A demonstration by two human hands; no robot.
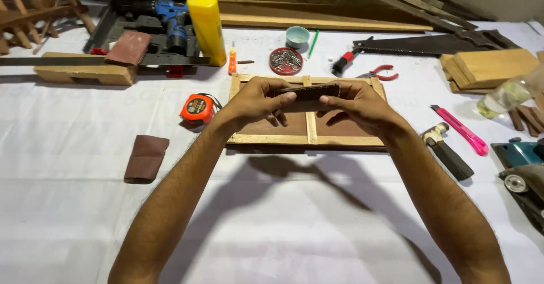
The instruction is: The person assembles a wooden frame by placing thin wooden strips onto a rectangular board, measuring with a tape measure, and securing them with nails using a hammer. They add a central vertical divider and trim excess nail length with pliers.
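Both my hands hold a small dark flat piece [309, 92], likely folded sandpaper, above a wooden frame [310, 139] with a brown back panel and a centre divider. My left hand [258, 100] pinches its left end, my right hand [357, 104] its right end. The frame lies flat on the white cloth just beyond my wrists.
A folded brown sandpaper sheet [146, 157] and an orange tape measure [198, 109] lie left. A yellow bottle [207, 28], blue drill [173, 23], tin of nails [285, 61], red pliers [382, 72], handsaw [436, 44], pink cutter [460, 129], hammer [447, 151], wood blocks [487, 69] and a planer [524, 173] surround the frame.
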